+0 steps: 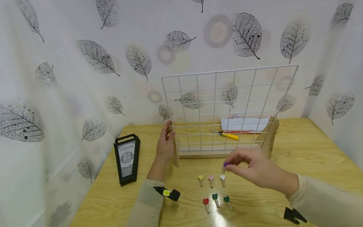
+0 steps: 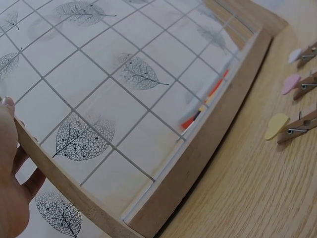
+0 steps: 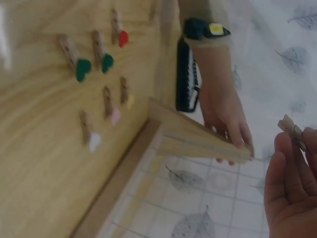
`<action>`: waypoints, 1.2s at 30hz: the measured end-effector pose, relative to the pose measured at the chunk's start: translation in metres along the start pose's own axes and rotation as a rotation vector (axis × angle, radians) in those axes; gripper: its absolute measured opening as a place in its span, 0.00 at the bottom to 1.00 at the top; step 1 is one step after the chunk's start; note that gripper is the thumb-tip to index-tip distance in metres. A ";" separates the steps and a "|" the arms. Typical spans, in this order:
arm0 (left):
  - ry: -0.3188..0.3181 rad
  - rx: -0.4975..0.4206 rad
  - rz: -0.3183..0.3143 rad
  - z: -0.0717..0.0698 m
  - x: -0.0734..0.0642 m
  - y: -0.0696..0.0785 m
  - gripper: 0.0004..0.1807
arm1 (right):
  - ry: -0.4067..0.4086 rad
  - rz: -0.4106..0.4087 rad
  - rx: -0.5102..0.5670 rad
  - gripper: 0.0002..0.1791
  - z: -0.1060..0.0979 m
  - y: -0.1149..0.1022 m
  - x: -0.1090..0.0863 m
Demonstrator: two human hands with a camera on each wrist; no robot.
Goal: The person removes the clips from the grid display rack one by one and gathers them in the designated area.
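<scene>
My left hand [image 1: 165, 143] grips the left wooden side post [image 1: 176, 154] of a rack that holds a white wire grid [image 1: 216, 72]. With thumb and fingertips, my right hand [image 1: 255, 168] pinches a small wooden clothespin [image 3: 291, 128] with a purple heart [image 1: 226, 164], held up in front of the rack. Below it on the table lie clothespins in two rows. The row nearer the rack has a yellow heart [image 1: 200, 177], a pink heart [image 1: 211, 178] and a white heart [image 1: 222, 177]. The nearer row has a red heart [image 1: 205, 200] and two green hearts [image 1: 215, 196].
A black case [image 1: 126, 160] with a grey label lies at the left of the wooden table [image 1: 102, 201]. Behind the grid are a yellow-handled screwdriver [image 1: 231, 136] and a white box [image 1: 241, 124]. A leaf-patterned curtain [image 1: 136, 91] hangs behind the table.
</scene>
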State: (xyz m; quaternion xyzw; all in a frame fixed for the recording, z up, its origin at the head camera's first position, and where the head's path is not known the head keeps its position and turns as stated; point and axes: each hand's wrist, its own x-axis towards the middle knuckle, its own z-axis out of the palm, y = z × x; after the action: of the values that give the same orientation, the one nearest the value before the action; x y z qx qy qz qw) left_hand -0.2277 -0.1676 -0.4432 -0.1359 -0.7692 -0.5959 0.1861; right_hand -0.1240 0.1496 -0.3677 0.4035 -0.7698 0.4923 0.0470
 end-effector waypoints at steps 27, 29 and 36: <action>-0.043 -0.029 -0.068 0.001 -0.006 0.039 0.27 | -0.517 0.341 0.343 0.04 0.111 0.038 -0.053; -0.050 -0.026 -0.099 0.001 -0.006 0.040 0.27 | -0.517 0.341 0.305 0.04 0.113 0.039 -0.053; -0.043 -0.023 -0.124 0.004 -0.002 0.008 0.28 | -0.522 0.323 0.279 0.06 0.118 0.043 -0.055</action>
State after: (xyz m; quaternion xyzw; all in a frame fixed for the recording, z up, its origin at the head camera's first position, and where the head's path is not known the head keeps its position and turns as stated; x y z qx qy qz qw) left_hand -0.2232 -0.1618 -0.4378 -0.1031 -0.7731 -0.6121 0.1306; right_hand -0.0775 0.0954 -0.4849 0.3913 -0.7352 0.4738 -0.2860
